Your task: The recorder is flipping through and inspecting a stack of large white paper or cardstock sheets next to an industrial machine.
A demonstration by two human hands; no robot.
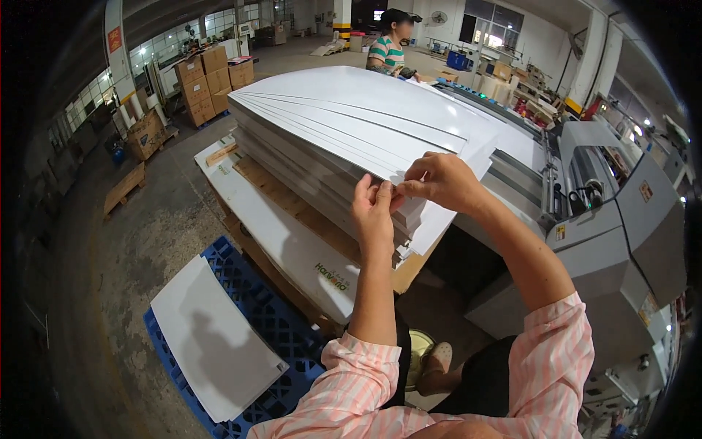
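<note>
A tall stack of large white sheets (351,117) filled the middle of the view, its top sheets fanned and slid slightly out of line, and everything else sat around it. To the right of the stack a grey machine (621,227) with rollers ran along its edge and was cut off by the dark rim of the picture, so its far end could not be made out. Under the stack lay brown board and a long white sheet (292,241) with a printed corner, resting on a pallet mostly hidden by them. Left of and below the stack a blue plastic pallet (256,300) lay on the concrete floor, half covered by a small pile of white sheets (212,344). Far behind the stack, to its left, stood piled cardboard boxes (208,80), and beyond its far end another person in a striped top (386,51) was at work, hands hidden by the stack. At the near corner of the stack the right hand (442,179) pinched the edge of the top sheets between thumb and fingertips, while the left hand (374,208) was raised just beside it, its fingers pressed to the same corner; whether it gripped a sheet could not be told. Pink striped sleeves (556,358) entered from the lower edge.
</note>
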